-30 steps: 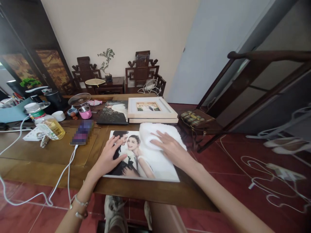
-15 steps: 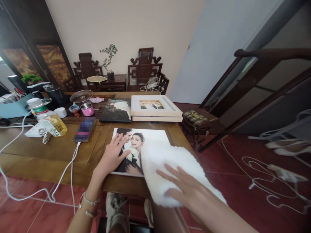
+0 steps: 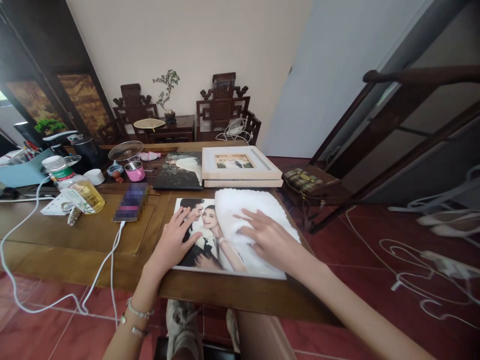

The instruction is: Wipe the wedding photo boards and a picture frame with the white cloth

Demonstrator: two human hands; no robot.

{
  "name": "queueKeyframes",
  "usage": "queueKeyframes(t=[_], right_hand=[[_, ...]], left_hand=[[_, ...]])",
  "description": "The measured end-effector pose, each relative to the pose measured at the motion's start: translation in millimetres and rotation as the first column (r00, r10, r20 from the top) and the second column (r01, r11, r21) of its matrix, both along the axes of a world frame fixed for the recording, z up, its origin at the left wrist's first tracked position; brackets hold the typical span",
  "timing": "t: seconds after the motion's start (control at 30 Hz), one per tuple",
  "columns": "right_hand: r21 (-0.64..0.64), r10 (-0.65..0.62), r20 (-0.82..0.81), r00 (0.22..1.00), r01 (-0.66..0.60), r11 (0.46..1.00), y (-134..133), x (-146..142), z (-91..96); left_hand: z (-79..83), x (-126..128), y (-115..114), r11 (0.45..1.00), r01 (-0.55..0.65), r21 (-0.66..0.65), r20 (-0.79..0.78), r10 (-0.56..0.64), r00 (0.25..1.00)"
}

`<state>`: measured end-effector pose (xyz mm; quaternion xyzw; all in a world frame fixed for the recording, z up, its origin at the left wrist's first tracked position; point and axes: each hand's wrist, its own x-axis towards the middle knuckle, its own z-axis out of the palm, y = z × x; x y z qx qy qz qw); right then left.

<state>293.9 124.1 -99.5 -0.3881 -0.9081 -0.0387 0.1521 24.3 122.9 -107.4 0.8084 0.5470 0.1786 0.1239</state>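
A printed photo panel (image 3: 230, 257) showing a couple lies flat on the wooden table near its front edge. My left hand (image 3: 176, 237) rests on the panel's left side with its fingers spread, holding nothing. A fluffy white cloth (image 3: 258, 200) covers much of the panel's right part. On top of the cloth, my right hand (image 3: 268, 237) presses down with its fingers stretched out and apart. Its thumb is mostly hidden.
Behind the panel lie a dark photo panel (image 3: 179, 170) and stacked white frames (image 3: 240, 175). To the left are a charging phone (image 3: 131, 201), a pink cup (image 3: 135, 171) and an oil bottle (image 3: 80, 190). A chair with a checked bag (image 3: 303, 181) stands at the right.
My right hand and the white cloth have moved away from me and left, up the panel. More of the panel's lower right shows. My left hand has stayed in place.
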Motion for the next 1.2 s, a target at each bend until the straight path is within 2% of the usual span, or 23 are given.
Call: queueKeyframes(t=[0.2, 0.3, 0.4, 0.53, 0.63, 0.73, 0.83, 1.03, 1.13, 1.2], right_hand=[[0.085, 0.078, -0.079, 0.994, -0.071, 0.994, -83.2, 24.2, -21.7], [0.077, 0.091, -0.098, 0.991, -0.084, 0.993, -95.0, 34.4, -21.4], [0.024, 0.082, -0.080, 0.993, -0.080, 0.996, -71.3, 39.0, -8.2], [-0.034, 0.019, -0.038, 0.999, -0.020, 0.999, -11.6, 33.8, 9.2], [-0.026, -0.023, -0.043, 0.999, 0.022, 0.999, 23.0, 26.5, 10.0], [-0.029, -0.022, -0.048, 0.999, 0.020, 0.999, 28.2, 23.7, 4.1], [-0.039, 0.015, -0.045, 0.999, -0.016, 0.999, 0.5, 27.6, -1.9], [-0.086, 0.136, -0.030, 0.990, -0.138, 0.987, -86.9, 39.0, -0.2], [-0.154, 0.179, -0.017, 0.984, -0.180, 0.972, -101.9, 38.7, 5.6], [-0.165, 0.146, -0.044, 0.988, -0.152, 0.975, -94.0, 35.8, 7.6]], left_hand=[[-4.5, 6.8, 4.0, 1.000, -0.013, 0.000, 0.020, 0.013, 1.000], [0.5, 11.5, 0.3, 1.000, 0.007, -0.008, 0.009, -0.007, 1.000], [8.2, 15.1, -4.9, 1.000, 0.016, -0.020, 0.003, -0.016, 1.000], [11.6, 17.6, -6.7, 1.000, 0.017, -0.009, 0.012, -0.017, 1.000], [7.0, 19.0, -3.4, 1.000, 0.001, 0.015, 0.035, -0.002, 0.999], [2.2, 21.0, 0.2, 0.999, -0.039, 0.021, 0.052, 0.038, 0.998], [2.6, 24.5, 0.7, 0.997, -0.075, -0.002, 0.025, 0.075, 0.997], [7.3, 30.7, -2.3, 0.993, -0.115, -0.032, -0.089, 0.112, 0.990], [5.4, 29.2, -3.0, 0.996, -0.090, -0.018, -0.087, 0.088, 0.992], [3.8, 26.3, -4.1, 0.998, -0.065, -0.003, -0.084, 0.065, 0.994]])
